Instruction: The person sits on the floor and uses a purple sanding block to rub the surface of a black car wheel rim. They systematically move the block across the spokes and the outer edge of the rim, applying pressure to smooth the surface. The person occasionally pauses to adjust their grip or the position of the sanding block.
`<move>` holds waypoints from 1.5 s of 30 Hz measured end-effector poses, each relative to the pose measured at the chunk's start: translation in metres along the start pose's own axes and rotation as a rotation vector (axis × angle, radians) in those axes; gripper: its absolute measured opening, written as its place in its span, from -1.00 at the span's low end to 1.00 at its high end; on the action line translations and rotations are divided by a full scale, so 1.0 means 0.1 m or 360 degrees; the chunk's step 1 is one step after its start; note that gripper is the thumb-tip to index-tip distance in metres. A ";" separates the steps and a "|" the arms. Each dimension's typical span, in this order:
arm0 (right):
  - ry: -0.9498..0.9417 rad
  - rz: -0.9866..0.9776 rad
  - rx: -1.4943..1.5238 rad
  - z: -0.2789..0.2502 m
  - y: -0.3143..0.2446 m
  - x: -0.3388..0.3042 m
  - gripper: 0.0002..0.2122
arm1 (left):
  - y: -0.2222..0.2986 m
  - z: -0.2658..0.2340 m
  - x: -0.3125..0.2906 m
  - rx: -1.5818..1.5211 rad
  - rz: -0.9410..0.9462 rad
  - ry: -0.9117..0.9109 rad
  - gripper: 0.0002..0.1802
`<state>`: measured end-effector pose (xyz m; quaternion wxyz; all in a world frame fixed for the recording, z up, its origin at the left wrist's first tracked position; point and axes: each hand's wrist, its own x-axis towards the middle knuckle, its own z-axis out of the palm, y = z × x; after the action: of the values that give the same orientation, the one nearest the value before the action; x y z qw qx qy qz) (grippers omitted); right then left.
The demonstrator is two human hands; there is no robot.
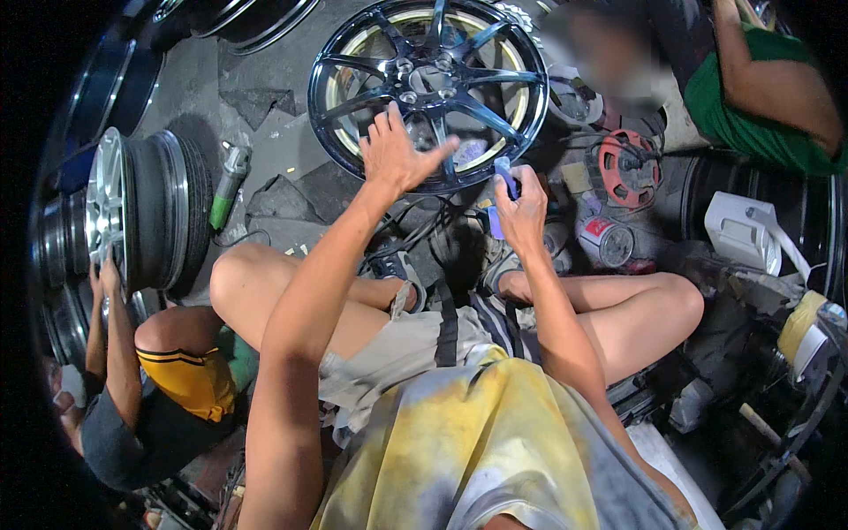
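A glossy blue-black alloy wheel rim (488, 77) with several spokes stands in front of me, its face toward me. My left hand (394, 157) is open, fingers spread, over the lower left of the rim; whether the fingertips touch the spokes I cannot tell. My right hand (523, 205) is closed on a flat blue-purple strip (506, 179) at the rim's lower right edge. A paler blue end shows above the fingers and a purple end below them. What the strip is made of is unclear.
An angle grinder (229, 187) with a green end lies on the floor at left. A person (124, 397) at far left holds a silver wheel (108, 203). Another person (760, 97) sits at upper right. A red cable reel (629, 168), a can (605, 241) and a white jug (744, 231) stand at right.
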<state>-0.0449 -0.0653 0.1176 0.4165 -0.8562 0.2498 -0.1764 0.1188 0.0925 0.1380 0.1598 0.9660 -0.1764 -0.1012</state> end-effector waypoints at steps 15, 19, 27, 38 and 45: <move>0.0140 0.0286 0.0515 -0.10 -0.03 0.04 -0.77 | 0.19 -0.01 0.37 0.0130 -0.0324 -0.0489 0.58; -0.0106 0.0399 0.0951 -0.04 0.01 0.07 -0.70 | -0.08 -0.03 0.28 -0.0016 -0.0108 -0.0478 0.72; -0.0365 0.0592 0.1139 -0.04 -0.22 0.07 -0.71 | -0.37 0.06 0.22 -0.0163 -0.0232 -0.0104 -0.23; -0.0273 0.0316 -0.0092 0.38 -0.50 0.33 -0.75 | -0.44 0.15 0.41 -0.0451 -0.0417 -0.0393 -0.15; -0.0103 0.0289 -0.0194 0.70 -0.48 0.56 -0.66 | -0.36 -0.01 0.40 -0.0433 -0.0497 -0.0536 -0.30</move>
<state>0.0499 -0.0289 0.1197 0.3858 -0.8590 0.3230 -0.0945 0.1666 0.1100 0.1207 0.2389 0.9207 -0.0340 -0.3067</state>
